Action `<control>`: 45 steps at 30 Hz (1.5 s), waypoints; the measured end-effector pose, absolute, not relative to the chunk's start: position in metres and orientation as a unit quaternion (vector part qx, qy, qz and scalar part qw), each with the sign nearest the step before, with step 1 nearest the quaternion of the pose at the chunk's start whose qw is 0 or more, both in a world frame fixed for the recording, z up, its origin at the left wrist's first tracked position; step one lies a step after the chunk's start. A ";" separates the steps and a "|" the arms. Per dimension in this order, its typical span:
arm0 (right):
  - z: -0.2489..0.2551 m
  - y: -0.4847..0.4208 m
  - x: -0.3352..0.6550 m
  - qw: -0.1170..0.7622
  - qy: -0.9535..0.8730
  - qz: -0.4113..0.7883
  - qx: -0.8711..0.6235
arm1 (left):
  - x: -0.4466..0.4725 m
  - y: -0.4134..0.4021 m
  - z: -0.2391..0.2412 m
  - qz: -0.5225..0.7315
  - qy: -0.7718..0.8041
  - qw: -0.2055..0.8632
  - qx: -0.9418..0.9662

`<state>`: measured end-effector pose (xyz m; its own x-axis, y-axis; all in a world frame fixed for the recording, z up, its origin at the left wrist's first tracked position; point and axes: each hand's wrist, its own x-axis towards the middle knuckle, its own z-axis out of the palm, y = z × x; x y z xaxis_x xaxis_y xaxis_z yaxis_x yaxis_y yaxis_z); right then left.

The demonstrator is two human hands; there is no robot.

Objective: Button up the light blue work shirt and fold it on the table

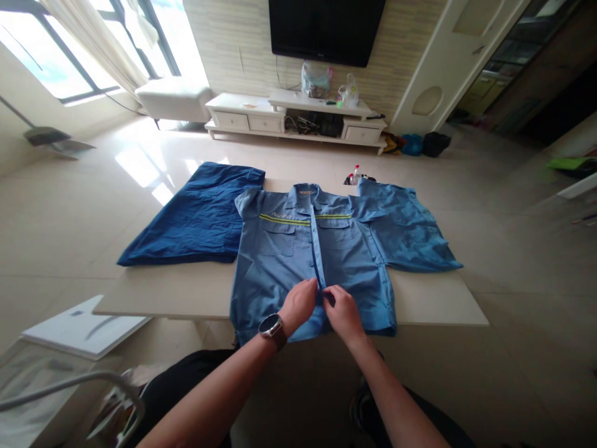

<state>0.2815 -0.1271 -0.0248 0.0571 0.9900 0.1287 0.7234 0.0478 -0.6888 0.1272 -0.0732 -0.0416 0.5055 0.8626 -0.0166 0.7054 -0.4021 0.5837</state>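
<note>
A blue work shirt [275,277] with yellow stripes, chest pockets and a collar lies spread face up, its hem hanging over the near edge of a low table [177,289]. My left hand [301,305], below a wristwatch [270,325], pinches the front placket near the lower buttons. Close beside it, my right hand [342,311] has its fingers closed on the other side of the same placket. The upper part of the front lies slightly apart. Whether a button sits between the fingers is hidden.
Left of the shirt lies a darker blue folded garment [191,218]; a lighter blue garment [408,230] lies at the right. Bottles with red caps [356,174] show behind the table. A white board [88,326] and a curved grey tube [93,378] are at the lower left.
</note>
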 end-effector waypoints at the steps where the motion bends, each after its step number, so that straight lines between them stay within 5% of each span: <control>1: -0.024 -0.127 0.281 0.319 -0.647 0.216 -0.658 | 0.128 -0.073 -0.038 0.149 0.478 0.284 0.818; 23: -0.025 -0.120 0.278 0.425 -0.545 0.289 -0.663 | 0.121 -0.061 -0.009 0.261 0.487 0.599 0.580; 45: -0.030 -0.114 0.287 0.501 -0.411 0.412 -0.640 | 0.112 -0.053 -0.003 0.284 0.519 0.504 0.630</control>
<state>0.2868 -0.1137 -0.0303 0.3218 0.9396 -0.1163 0.1132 -0.1602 -0.9806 0.1118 -0.0530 -0.0027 0.3006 0.9395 -0.1642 0.3667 0.0451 0.9292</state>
